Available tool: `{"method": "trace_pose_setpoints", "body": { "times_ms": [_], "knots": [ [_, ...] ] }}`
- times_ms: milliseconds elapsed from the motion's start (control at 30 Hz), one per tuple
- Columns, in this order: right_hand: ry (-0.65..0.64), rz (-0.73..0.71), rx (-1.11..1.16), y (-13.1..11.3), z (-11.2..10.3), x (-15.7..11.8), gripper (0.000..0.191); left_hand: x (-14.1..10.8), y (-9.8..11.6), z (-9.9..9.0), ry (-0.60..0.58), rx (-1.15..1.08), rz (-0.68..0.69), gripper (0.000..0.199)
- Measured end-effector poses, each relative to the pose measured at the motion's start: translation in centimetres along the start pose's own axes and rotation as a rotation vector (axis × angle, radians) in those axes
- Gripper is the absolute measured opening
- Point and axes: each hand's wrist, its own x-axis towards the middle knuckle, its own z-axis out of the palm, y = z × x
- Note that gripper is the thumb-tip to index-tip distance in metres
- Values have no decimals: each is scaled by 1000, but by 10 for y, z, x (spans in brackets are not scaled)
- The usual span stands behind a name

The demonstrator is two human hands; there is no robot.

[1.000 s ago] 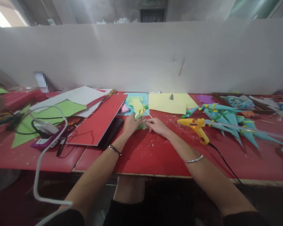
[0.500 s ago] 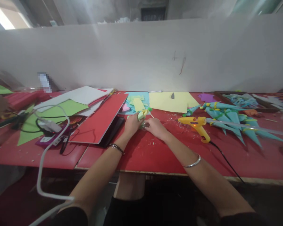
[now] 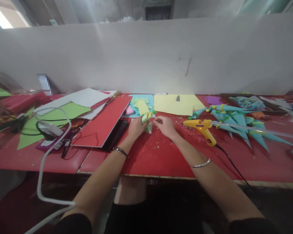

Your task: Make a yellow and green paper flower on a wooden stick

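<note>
My left hand (image 3: 136, 128) is closed around a small pale green and yellow paper piece (image 3: 146, 117) with a green tip. Below it, a small clear plastic piece (image 3: 149, 128) shows close to the tabletop. Just to the right, my right hand (image 3: 165, 126) has its fingers curled and thumb and fingertips drawn together; anything between them is too small to make out. A yellow glue gun (image 3: 202, 128) with a lit orange light lies right of my right hand. Beyond it are several blue paper cones (image 3: 236, 125) with yellow and green bands.
A red board (image 3: 104, 125) rests tilted on a dark object at left, beside green paper (image 3: 61, 115) and a purple power strip (image 3: 56, 143) with a white cable. Behind my hands lie blue sheets (image 3: 150, 97) and a yellow sheet (image 3: 175, 105). A tray (image 3: 275, 110) stands far right.
My right hand has drawn a little to the right, away from my left hand, and the clear plastic piece shows more. My left hand keeps its hold on the paper piece.
</note>
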Motion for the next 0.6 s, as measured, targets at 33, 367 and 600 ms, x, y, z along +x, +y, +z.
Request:
{"method": "trace_pose_setpoints", "body": {
  "times_ms": [33, 367, 600],
  "knots": [
    [43, 20, 53, 0, -1, 1, 15, 0, 0, 0, -1, -8, -1, 29],
    [154, 44, 342, 2, -3, 4, 15, -1, 0, -2, 28, -99, -5, 28],
    [159, 153, 660, 4, 4, 6, 14, -3, 2, -7, 102, -236, 19, 22]
  ]
}}
